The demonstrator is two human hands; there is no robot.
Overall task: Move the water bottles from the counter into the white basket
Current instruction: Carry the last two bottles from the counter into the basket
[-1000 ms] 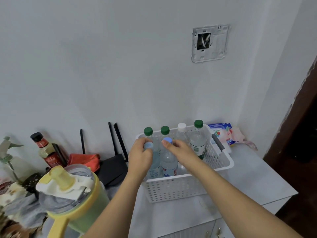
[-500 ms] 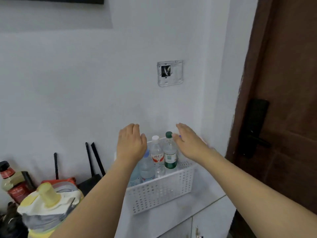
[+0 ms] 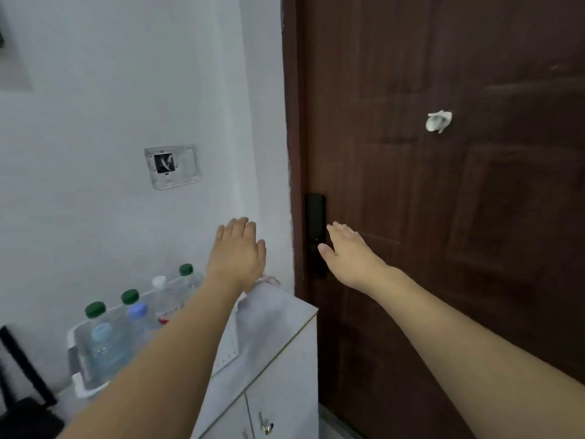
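Observation:
The white perforated basket [image 3: 79, 372] stands on the grey counter [image 3: 269, 324] at the lower left, partly hidden by my left forearm. Several clear water bottles stand upright in it: two with green caps [image 3: 95, 309], two with blue caps [image 3: 138, 310], one white-capped [image 3: 159, 281] and another green-capped [image 3: 185, 269] further back. My left hand [image 3: 237, 253] is raised above the basket's right end, fingers straight and holding nothing. My right hand [image 3: 348, 253] is stretched out flat in front of the brown door, also holding nothing.
A dark brown door [image 3: 443, 185] with a black lock handle [image 3: 315, 232] fills the right side. An open wall box [image 3: 172, 166] sits on the white wall. A black router [image 3: 22, 407] is at the lower left. Cabinet doors with a key [image 3: 266, 426] lie below the counter.
Both hands let go of the blue-capped bottles in the basket, opened and rose. The view swung right and up, so the basket now sits at the lower left.

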